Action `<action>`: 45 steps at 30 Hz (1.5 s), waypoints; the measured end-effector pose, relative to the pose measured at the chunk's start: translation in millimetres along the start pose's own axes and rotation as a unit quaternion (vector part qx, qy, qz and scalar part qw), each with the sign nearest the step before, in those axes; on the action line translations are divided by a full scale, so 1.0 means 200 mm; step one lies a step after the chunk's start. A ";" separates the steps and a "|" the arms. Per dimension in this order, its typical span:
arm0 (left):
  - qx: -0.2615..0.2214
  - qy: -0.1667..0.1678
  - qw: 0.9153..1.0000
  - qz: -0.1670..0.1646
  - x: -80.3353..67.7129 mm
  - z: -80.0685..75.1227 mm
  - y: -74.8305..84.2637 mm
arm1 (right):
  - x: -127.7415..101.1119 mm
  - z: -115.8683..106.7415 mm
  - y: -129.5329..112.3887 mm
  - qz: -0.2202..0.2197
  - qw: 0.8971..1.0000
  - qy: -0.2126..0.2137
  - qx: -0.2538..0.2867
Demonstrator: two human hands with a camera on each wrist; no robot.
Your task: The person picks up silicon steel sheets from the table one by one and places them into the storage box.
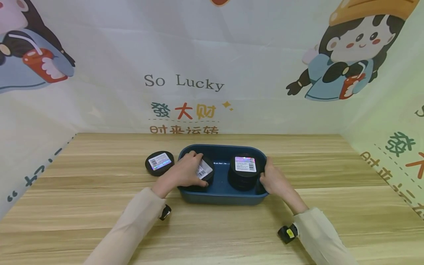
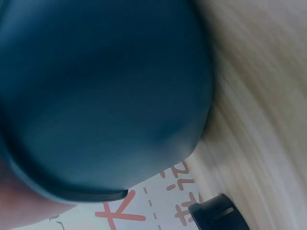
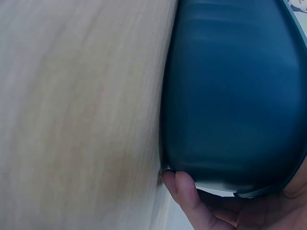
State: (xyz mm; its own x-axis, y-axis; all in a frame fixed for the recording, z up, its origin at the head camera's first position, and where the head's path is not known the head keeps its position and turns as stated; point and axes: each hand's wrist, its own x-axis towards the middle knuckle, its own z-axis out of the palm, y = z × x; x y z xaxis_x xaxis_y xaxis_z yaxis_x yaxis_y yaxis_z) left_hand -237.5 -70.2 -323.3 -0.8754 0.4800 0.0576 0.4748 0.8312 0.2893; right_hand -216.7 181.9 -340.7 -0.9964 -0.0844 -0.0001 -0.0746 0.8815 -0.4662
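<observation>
A dark blue oblong bin (image 1: pixel 222 199) stands on the table. My left hand (image 1: pixel 185 170) reaches over its left end and grips a round black disc-shaped case (image 1: pixel 206 170) with a white label, thumb on the near side and fingers on the far side. With my right hand (image 1: pixel 274 176) I hold the bin's right end, thumb over the rim inside; in the right wrist view, fingertips (image 3: pixel 186 189) curl against its outer wall. A stack of similar black cases (image 1: pixel 245 171) sits in the bin's right half. The bin wall hides the left hand's fingers in the left wrist view.
Another black labelled case (image 1: pixel 159 163) lies on the wooden table (image 1: pixel 99 191), left of the bin. A printed cloth (image 1: pixel 258 73) hangs behind and along both sides. Each wrist carries a small black device.
</observation>
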 end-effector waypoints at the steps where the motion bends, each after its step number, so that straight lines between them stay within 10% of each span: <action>1: 0.004 0.001 1.000 0.005 0.00 0.01 0.00 | 0.00 0.00 0.00 0.000 1.000 -0.001 0.000; 45: 0.009 -0.079 0.996 -0.047 0.08 0.02 0.01 | 0.00 0.00 0.00 -0.004 1.000 0.002 -0.001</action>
State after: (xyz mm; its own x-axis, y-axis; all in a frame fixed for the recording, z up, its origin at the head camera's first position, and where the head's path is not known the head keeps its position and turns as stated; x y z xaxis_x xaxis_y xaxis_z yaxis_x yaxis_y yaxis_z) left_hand -250.0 -60.3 -324.9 -0.8915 0.4366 -0.1210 0.3939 0.8788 0.2694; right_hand -216.4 182.3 -341.1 -0.9960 -0.0895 0.0062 -0.0821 0.8820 -0.4640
